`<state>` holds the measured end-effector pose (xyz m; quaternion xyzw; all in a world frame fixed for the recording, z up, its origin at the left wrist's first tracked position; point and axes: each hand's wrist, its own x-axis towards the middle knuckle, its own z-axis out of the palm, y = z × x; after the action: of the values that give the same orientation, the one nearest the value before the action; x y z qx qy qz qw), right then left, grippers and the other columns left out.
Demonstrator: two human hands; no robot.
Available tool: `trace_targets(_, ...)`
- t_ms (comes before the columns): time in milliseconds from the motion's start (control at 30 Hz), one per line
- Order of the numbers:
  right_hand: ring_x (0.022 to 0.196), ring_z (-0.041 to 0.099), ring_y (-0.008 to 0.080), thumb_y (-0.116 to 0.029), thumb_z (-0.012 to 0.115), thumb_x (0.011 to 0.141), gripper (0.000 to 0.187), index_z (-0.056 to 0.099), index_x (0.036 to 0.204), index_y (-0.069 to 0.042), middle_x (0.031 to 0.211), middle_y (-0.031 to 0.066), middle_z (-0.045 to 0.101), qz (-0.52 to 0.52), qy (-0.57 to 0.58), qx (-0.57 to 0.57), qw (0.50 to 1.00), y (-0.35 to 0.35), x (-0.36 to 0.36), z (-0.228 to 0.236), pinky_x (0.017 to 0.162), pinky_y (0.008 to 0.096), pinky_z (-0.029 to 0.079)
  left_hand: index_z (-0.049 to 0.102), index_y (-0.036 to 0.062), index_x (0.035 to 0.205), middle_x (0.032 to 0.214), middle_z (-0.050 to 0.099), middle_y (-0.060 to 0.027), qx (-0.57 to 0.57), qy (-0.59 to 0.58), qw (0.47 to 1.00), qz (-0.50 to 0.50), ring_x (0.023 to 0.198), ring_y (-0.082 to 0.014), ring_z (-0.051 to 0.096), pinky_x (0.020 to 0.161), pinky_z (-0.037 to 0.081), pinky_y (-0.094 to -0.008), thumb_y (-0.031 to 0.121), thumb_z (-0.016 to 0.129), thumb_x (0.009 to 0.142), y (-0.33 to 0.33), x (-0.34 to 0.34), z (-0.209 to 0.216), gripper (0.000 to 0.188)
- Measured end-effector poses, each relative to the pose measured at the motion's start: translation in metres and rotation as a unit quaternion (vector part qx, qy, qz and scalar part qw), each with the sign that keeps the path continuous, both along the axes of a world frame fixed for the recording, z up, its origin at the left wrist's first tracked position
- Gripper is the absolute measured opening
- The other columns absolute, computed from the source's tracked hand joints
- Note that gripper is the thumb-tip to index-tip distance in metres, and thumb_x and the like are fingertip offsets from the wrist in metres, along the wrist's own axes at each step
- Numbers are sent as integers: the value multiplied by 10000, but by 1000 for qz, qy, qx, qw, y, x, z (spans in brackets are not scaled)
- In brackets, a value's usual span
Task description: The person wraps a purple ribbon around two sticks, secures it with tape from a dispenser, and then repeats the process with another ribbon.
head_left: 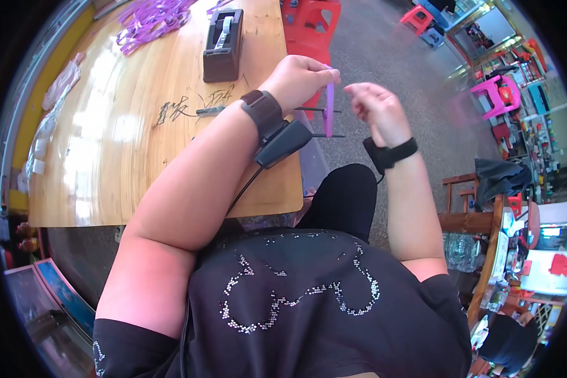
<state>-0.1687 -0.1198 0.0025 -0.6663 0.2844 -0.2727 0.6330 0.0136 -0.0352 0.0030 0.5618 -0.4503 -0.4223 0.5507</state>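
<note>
Table (132, 120) nearby, left fingers (324, 76) pinch ribbon (329, 107).

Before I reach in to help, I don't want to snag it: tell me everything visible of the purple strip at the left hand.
The purple strip looks narrow, flat and smooth, like ribbon or thin plastic. It runs nearly straight up and down in the picture, beyond the right edge of the wooden table. The left hand seems to pinch its upper end; below, it crosses two dark rods. Whether it loops around them is unclear.
</note>
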Motion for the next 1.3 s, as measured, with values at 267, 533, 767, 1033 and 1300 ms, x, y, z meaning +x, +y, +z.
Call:
trace_targets(267, 780, 594, 108, -78, 632, 800, 149, 658, 917, 11, 853, 53, 662, 67, 55, -85, 993, 20, 27, 2, 742, 250, 452, 672, 17, 899, 748, 587, 8, -46, -3, 999, 3, 643, -38, 484, 566, 410, -183, 227, 593, 867, 3, -4, 2, 227)
trace_targets(533, 720, 589, 101, -106, 673, 765, 102, 677, 818, -19, 772, 43, 661, 36, 76, -9, 996, 4, 37, -19, 701, 250, 449, 663, 4, 887, 759, 638, -65, 29, -158, 979, 126, 677, -111, 581, 616, 479, -251, 211, 647, 806, 3, 8, 4, 223)
trace_targets(767, 747, 606, 160, -108, 632, 782, 94, 644, 827, -27, 813, 81, 653, 34, 39, 160, 986, -9, 37, -44, 744, 288, 458, 684, 33, 809, 725, 643, -103, -29, -313, 949, -21, 653, -172, 619, 616, 493, -297, 165, 658, 739, 9, 8, 5, 152)
trace_targets(1033, 643, 547, 118, -133, 625, 777, 73, 635, 789, -62, 725, 38, 614, 3, 16, 279, 960, 2, 43, -46, 618, 249, 419, 690, 29, 827, 754, 650, -149, -13, -382, 921, -74, 678, -265, 632, 658, 504, -329, 161, 644, 731, 8, 2, 3, 169)
trace_targets(1300, 549, 451, 83, -195, 592, 851, 179, 649, 888, -29, 715, 37, 604, -86, 34, 201, 975, -9, 15, -87, 545, 223, 380, 681, 32, 849, 761, 642, -157, -6, -370, 925, -89, 687, -276, 625, 658, 498, -328, 169, 611, 750, 7, 5, -3, 184)
